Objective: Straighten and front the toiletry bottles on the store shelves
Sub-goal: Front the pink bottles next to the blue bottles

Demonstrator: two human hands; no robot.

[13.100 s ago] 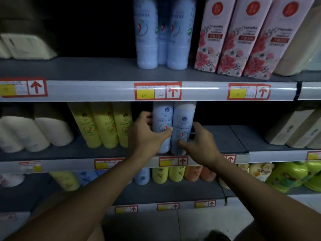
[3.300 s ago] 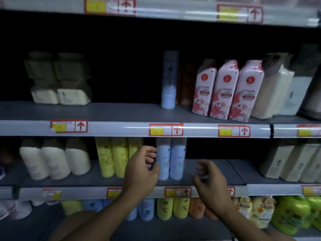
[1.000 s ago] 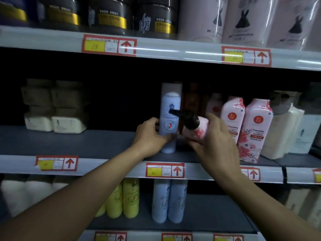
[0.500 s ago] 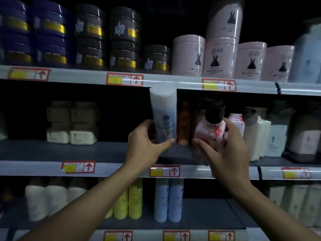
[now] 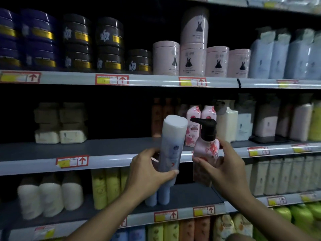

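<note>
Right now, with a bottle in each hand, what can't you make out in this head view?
- Blue bottle label: blurred, lower part behind the left hand.
- Pump bottle base: covered by the right hand.
- Price tags: figures too small and smeared.
- Brown bottles: too dark to read.
- Bottom-row bottles: cut by the frame edge.

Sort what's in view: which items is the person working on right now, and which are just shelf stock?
In hand:
pale blue bottle, held by left hand
pink pump bottle, held by right hand

Just stock:
pink tubs
dark jars
yellow bottles
</note>
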